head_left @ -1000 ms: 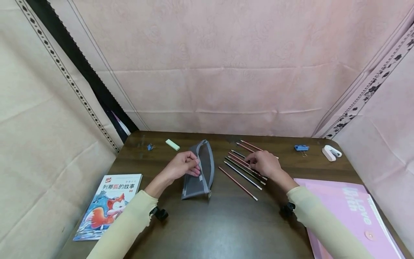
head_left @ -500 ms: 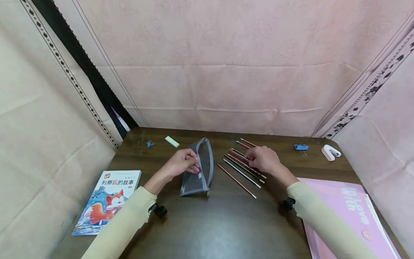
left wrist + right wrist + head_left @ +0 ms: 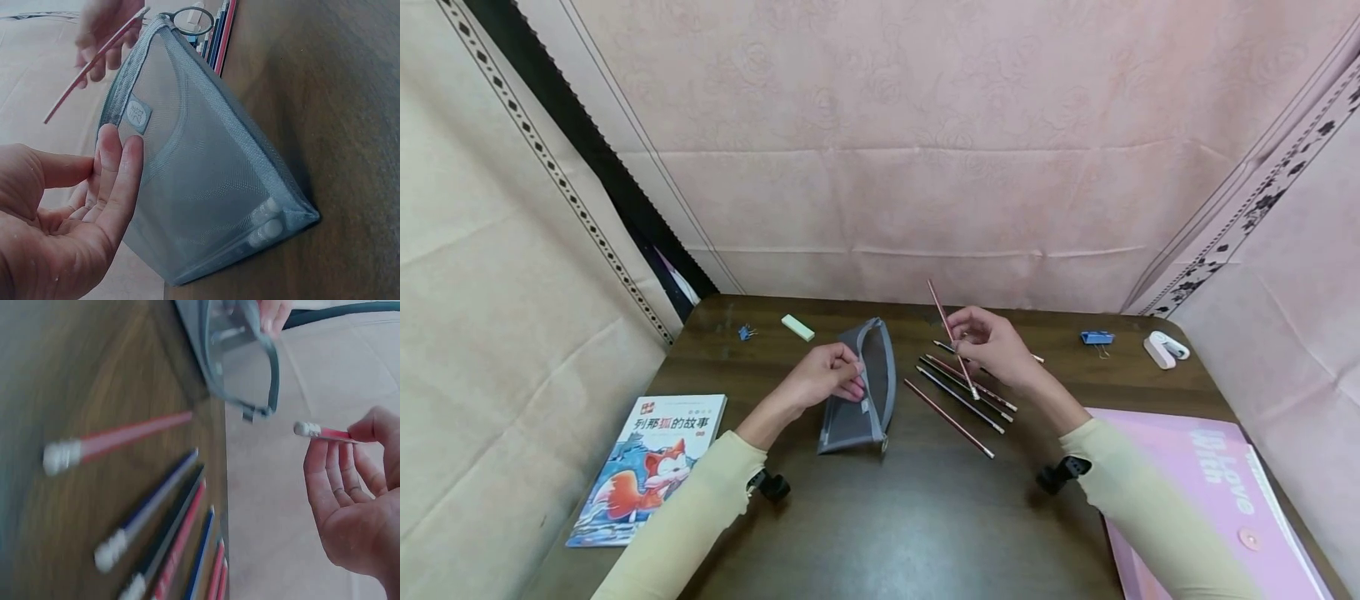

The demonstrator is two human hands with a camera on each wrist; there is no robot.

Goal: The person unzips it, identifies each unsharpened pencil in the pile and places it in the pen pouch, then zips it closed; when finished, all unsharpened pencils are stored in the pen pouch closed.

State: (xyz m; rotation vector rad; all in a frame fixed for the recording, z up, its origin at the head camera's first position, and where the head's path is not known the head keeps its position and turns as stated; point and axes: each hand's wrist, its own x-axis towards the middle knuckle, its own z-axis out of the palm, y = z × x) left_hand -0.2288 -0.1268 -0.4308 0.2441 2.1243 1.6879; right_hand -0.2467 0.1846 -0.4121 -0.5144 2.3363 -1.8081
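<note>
A grey mesh zip pencil case (image 3: 850,429) stands on the table with its mouth gaping to the right. My left hand (image 3: 822,379) pinches the near rim of that mouth between thumb and fingers. Through the mesh (image 3: 206,181), two whitish rounded ends (image 3: 270,230) show at the bottom corner. Raised above the table, my right hand (image 3: 996,343) pinches a red pencil (image 3: 942,310), its white eraser end (image 3: 306,429) pointing down. Several pencils lie side by side below that hand, with one red pencil (image 3: 949,419) set apart nearest the case.
A pale green eraser (image 3: 797,327) and a small blue binder clip (image 3: 746,332) lie at the back left. Back right are a larger blue binder clip (image 3: 1097,337) and a white stapler (image 3: 1167,350). A fox storybook (image 3: 647,471) lies left, a pink folder (image 3: 1195,500) right.
My right hand has lifted a red pencil from among the others and tilted it steeply upright. My left hand keeps its hold on the pencil case.
</note>
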